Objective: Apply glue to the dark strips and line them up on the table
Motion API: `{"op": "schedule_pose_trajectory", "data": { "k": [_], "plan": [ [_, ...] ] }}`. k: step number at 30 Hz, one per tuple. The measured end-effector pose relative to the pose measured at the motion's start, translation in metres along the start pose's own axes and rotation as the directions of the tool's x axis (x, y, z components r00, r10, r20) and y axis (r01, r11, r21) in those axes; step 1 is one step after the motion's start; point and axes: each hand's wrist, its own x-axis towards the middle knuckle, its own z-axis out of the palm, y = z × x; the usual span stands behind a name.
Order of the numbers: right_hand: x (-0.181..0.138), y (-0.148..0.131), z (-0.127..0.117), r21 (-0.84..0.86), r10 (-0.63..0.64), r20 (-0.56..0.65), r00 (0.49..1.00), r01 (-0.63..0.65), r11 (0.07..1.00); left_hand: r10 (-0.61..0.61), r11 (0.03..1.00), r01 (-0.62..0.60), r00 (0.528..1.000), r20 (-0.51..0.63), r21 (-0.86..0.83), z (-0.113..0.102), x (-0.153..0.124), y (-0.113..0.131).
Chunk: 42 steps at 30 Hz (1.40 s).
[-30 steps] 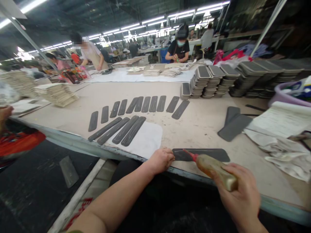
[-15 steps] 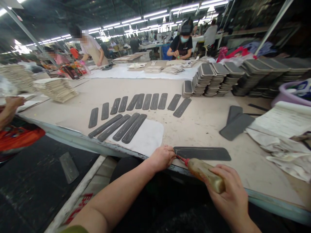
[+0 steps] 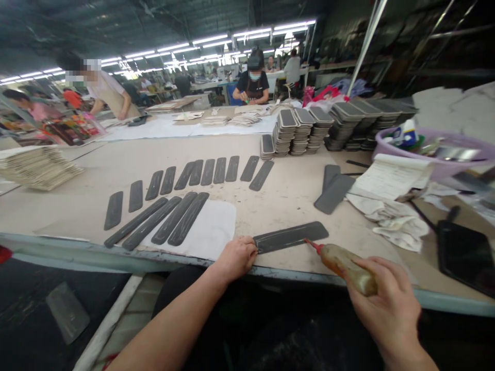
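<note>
A long dark grey strip (image 3: 291,236) lies flat near the table's front edge. My left hand (image 3: 236,256) pinches its left end, fingers closed on it. My right hand (image 3: 386,305) is wrapped round a yellowish squeeze bottle (image 3: 346,265) with a red nozzle. The nozzle tip sits just off the strip's right end, over the table. Left of my hands, several more long strips (image 3: 166,219) lie side by side, partly on a white sheet (image 3: 211,232).
A row of shorter dark pieces (image 3: 201,172) runs across the beige table (image 3: 294,196). Stacks of grey pieces (image 3: 294,131) stand behind. White rags (image 3: 390,221), paper, a purple basin (image 3: 441,157) and a black tablet (image 3: 466,255) lie right. Other people work at far tables.
The bottle's nozzle went from the strip's left end, by my left hand, to just past its right end. The camera has turned right.
</note>
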Motion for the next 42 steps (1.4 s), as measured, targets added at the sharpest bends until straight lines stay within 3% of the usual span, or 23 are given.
{"op": "schedule_pose_trajectory", "data": {
  "k": [6,10,13,16,19,24,27,30,35,42],
  "plan": [
    [-0.001,0.018,0.002,-0.157,0.075,-0.120,0.990,-0.094,0.983,0.002,1.000,-0.002,1.000,-0.001,0.008,0.001,0.001,0.001],
    [0.001,-0.003,0.011,0.048,0.050,-0.079,0.996,-0.046,0.998,0.004,1.000,-0.004,1.000,0.004,0.019,0.001,0.002,0.002],
    [0.003,-0.027,0.022,0.224,0.016,0.012,1.000,-0.018,0.974,0.010,0.999,-0.010,1.000,0.008,0.034,0.001,0.003,0.002],
    [0.003,-0.040,0.030,0.298,-0.056,0.114,0.992,0.020,0.954,0.018,0.999,-0.019,1.000,0.006,0.035,0.002,0.003,0.001],
    [0.003,-0.031,0.031,0.231,-0.046,0.134,0.990,0.014,0.973,0.018,0.999,-0.018,1.000,0.006,0.032,0.003,0.003,0.001],
    [0.005,0.004,0.020,-0.012,0.089,-0.023,0.996,-0.089,0.996,0.016,0.999,-0.017,1.000,0.014,0.038,0.001,0.004,0.002],
    [0.005,0.011,0.017,-0.089,0.119,-0.060,0.991,-0.124,0.988,0.020,0.999,-0.021,1.000,0.016,0.041,0.000,0.004,0.002],
    [0.004,0.005,0.019,-0.061,0.094,-0.037,0.995,-0.096,0.993,0.031,0.999,-0.031,0.999,0.011,0.036,0.000,0.004,0.002],
    [0.007,-0.002,0.024,0.139,0.043,0.007,0.999,-0.043,0.989,0.020,0.999,-0.021,1.000,0.014,0.042,0.000,0.003,0.002],
    [0.026,0.024,0.024,-0.043,0.157,-0.183,0.970,-0.168,0.985,0.019,0.999,-0.021,0.999,0.037,0.048,-0.001,0.005,0.003]
  ]
}}
